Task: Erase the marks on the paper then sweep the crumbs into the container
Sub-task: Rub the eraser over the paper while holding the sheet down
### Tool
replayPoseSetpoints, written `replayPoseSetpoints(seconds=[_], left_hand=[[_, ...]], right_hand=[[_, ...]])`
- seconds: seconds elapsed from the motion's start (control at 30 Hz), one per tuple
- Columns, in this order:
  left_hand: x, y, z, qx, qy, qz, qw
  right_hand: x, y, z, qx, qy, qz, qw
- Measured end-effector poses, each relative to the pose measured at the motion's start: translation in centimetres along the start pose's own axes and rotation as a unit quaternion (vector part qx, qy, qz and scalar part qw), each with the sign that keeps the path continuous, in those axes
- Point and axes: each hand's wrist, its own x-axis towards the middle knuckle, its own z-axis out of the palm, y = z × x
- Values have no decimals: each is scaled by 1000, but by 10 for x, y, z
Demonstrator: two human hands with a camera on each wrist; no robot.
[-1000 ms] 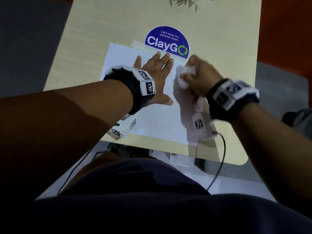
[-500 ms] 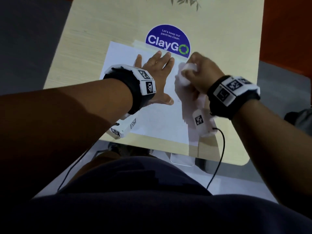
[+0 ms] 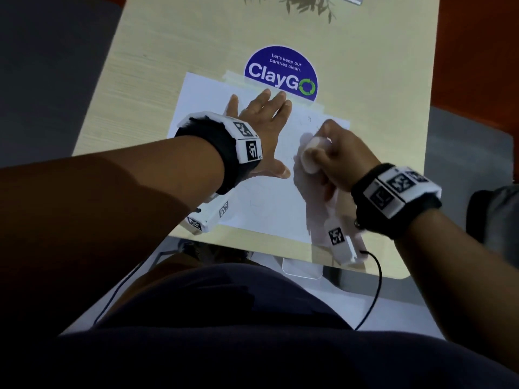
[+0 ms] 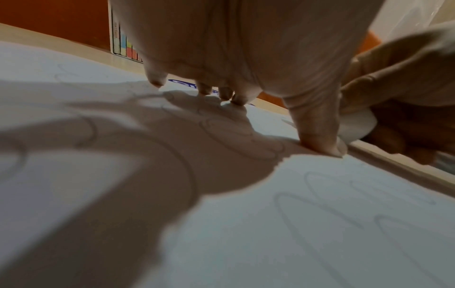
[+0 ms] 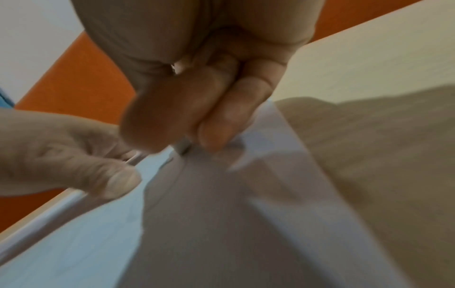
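Meanwhile your left hand (image 3: 261, 127), fingers (image 4: 204, 89) spread, pins the paper (image 3: 261, 209); right hand (image 3: 334, 158) pinches the eraser (image 3: 310, 157) — rub gently beside that thumb.

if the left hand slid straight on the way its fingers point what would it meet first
Likely the tape strip along the paper's far edge, then the ClayGo sticker. The left hand lies flat, its fingertips just short of that edge.

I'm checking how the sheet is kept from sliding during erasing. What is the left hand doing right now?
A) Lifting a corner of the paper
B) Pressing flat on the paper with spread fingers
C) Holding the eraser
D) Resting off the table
B: the left hand lies flat with fingers spread on the paper, while the right hand grips the eraser.
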Motion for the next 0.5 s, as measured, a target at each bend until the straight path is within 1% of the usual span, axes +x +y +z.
replayPoseSetpoints(seconds=[0.03, 0.07, 0.17, 0.2, 0.3, 0.33, 0.43, 0.5], left_hand=[[0, 0, 0, -1, 0, 0, 1000], [0, 0, 1, -2, -1, 1, 1000], [2, 0, 1, 0, 1, 3, 1000], [2, 0, 1, 2, 1, 4, 1000], [2, -2, 2, 3, 2, 3, 1000], [1, -2, 2, 0, 3, 4, 1000], [1, -1, 3, -5, 4, 9, 1000], [1, -1, 1, -2, 7, 10, 1000]], right_hand=[[-2, 2, 2, 5, -10, 2, 1000], [3, 1, 0, 8, -2, 7, 1000], [24, -7, -11, 3, 56, 3, 998], [23, -5, -11, -1, 59, 2, 998], [6, 0, -5, 11, 17, 6, 1000], [8, -2, -5, 5, 14, 4, 1000], [37, -14, -19, 8, 48, -1, 999], [46, -16, -24, 20, 53, 3, 998]])
